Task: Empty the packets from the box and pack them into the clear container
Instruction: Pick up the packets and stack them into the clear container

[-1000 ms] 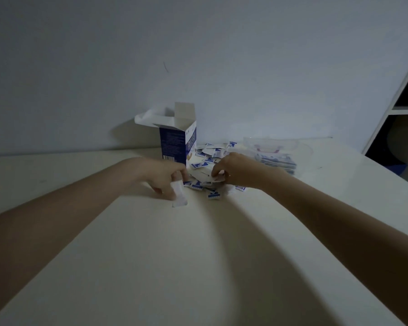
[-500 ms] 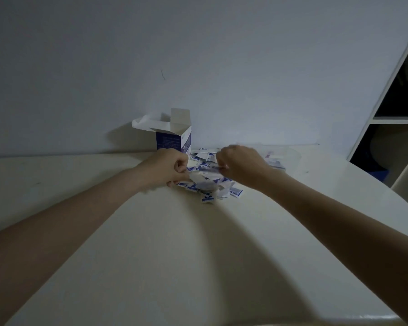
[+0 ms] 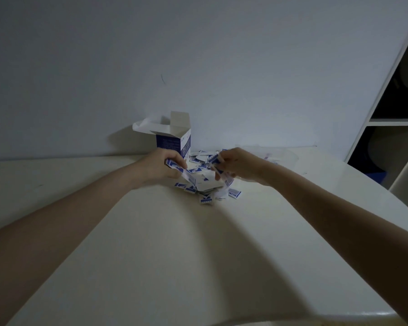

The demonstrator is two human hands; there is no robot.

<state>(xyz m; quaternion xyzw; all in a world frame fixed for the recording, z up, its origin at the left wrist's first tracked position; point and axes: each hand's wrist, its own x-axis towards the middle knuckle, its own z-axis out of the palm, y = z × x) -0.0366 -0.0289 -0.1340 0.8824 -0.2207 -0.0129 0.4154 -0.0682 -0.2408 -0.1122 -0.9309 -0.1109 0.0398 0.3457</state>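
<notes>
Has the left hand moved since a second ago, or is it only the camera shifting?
Yes. The left hand has risen off the white table and now holds blue-and-white packets in front of the open blue-and-white cardboard box, instead of below it.

The box (image 3: 174,140) stands upright at the back of the table (image 3: 151,255), close to the wall — blue and white card, its top flaps open and splayed. Just in front and to the right of it lies a loose heap of small blue-and-white packets (image 3: 203,184), flat sachets overlapping at all angles; a few lie apart at the near edge of the heap. The left hand (image 3: 158,168) grips a bunch of packets at the heap's left side, and the right hand (image 3: 236,165) pinches a few above its right. The clear container (image 3: 283,156) sits behind the right hand — shallow, see-through, its contents too faint to make out
</notes>
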